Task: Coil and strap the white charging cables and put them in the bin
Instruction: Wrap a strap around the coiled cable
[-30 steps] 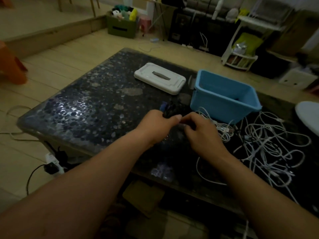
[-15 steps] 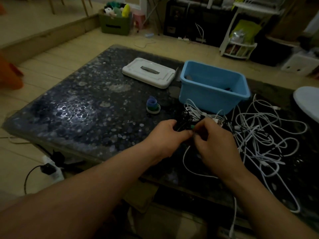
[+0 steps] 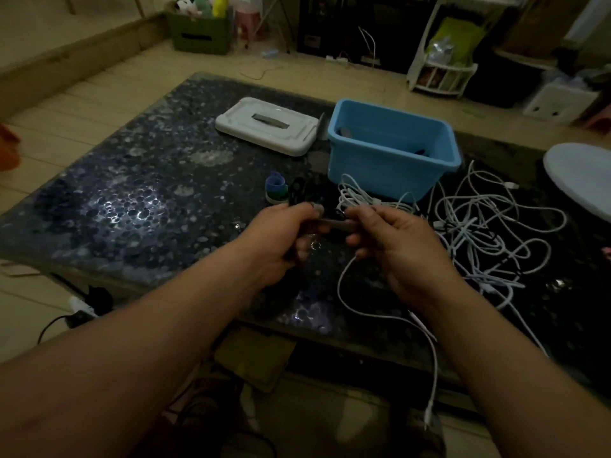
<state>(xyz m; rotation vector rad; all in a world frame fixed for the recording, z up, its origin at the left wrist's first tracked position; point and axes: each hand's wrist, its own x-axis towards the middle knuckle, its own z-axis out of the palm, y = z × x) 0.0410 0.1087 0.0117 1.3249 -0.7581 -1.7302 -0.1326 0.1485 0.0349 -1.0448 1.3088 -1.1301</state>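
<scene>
1. since binding likely needs a flat strap, left hand (image 3: 281,239) and right hand (image 3: 396,246) each pinch one end of a dark strap (image 3: 334,224).
2. a white cable (image 3: 340,285) trails from the right hand toward 6 o'clock; the tangle (image 3: 489,233) lies at 3 o'clock.
3. the bin (image 3: 390,166) sits at 1 o'clock.

A dim living room in a home.
A low pebble-patterned tabletop (image 3: 132,200) stands on a plank floor (image 3: 82,104); behind are a green box of soft toys (image 3: 198,36) and seemingly a white shelf rack (image 3: 443,74).

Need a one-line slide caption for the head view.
Left hand and right hand pinch a thin strap above the table; white cables lie tangled beside the blue bin.
</scene>
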